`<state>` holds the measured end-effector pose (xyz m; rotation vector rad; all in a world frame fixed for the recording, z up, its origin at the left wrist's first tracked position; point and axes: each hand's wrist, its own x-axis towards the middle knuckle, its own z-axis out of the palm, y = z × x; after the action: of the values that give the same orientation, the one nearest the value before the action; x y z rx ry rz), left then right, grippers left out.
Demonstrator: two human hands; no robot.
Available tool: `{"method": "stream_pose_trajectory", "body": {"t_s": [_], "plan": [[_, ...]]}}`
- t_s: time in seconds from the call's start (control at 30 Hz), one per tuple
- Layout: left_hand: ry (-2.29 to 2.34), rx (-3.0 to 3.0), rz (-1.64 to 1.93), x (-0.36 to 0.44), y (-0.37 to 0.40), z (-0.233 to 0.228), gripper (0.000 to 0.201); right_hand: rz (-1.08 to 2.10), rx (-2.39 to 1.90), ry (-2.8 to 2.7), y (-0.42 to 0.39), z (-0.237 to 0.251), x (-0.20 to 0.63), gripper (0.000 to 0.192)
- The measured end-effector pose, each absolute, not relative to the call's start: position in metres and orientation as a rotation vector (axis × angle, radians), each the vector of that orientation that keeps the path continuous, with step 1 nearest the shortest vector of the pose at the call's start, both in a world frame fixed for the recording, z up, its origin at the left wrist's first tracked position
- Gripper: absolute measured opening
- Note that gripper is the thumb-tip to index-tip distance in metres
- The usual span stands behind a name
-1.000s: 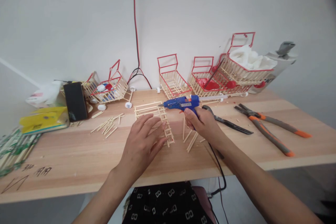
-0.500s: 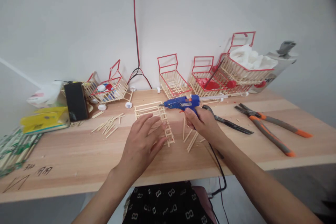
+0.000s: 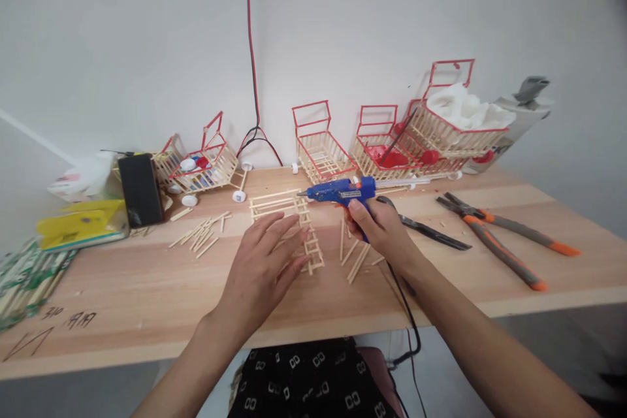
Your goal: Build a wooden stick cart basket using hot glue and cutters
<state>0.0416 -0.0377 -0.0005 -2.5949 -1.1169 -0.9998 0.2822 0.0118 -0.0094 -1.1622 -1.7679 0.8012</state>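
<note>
My right hand point(image 3: 379, 225) is wrapped round the handle of a blue hot glue gun point(image 3: 340, 191), a clear glue stick jutting from its back. The nozzle points left and meets the far right corner of a small frame point(image 3: 275, 196) built from thin wooden sticks. My left hand point(image 3: 267, 261) lies over the near left part of that frame, fingers apart and slightly bent. It hides much of the frame, and whether its fingertips touch the sticks I cannot tell. Several loose sticks point(image 3: 360, 263) lie right of the frame.
Small stick carts with red rims point(image 3: 326, 150) line the wall. Pliers point(image 3: 507, 245) and a black-handled tool point(image 3: 434, 234) lie at right. More cut sticks point(image 3: 200, 233), a black phone-like slab point(image 3: 141, 189) and a yellow packet point(image 3: 83, 222) are at left. The gun's cord point(image 3: 414, 320) hangs over the edge.
The view has shifted very slightly. The glue gun's nozzle stays at the same corner, and my left hand's fingers have moved only a little over the frame.
</note>
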Motion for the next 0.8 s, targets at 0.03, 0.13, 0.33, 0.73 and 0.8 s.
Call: {"method": "stream_pose_trajectory", "body": {"t_s": [0.03, 0.13, 0.33, 0.73, 0.8], "plan": [[-1.119, -2.594, -0.996, 0.0416, -0.0377, -0.0003, 0.031, 0.796, -1.167, -1.772, 0.0119, -0.0093, 0.2822, 0.053], [-1.114, -2.593, -0.983, 0.0417, -0.0378, 0.0, 0.031, 0.786, -1.181, -1.783, 0.012, -0.0098, 0.282, 0.054], [-1.124, -2.582, -0.98, 0.0431, -0.0393, -0.0004, 0.029, 0.786, -1.166, -1.771, 0.0129, -0.0135, 0.2813, 0.056], [-1.134, -2.557, -0.986, 0.0446, -0.0377, -0.0049, 0.032, 0.791, -1.164, -1.778, 0.0131, -0.0144, 0.2807, 0.055], [-1.134, -2.551, -0.992, 0.0447, -0.0376, -0.0048, 0.031, 0.811, -1.155, -1.762, 0.0127, -0.0144, 0.2798, 0.055]]}}
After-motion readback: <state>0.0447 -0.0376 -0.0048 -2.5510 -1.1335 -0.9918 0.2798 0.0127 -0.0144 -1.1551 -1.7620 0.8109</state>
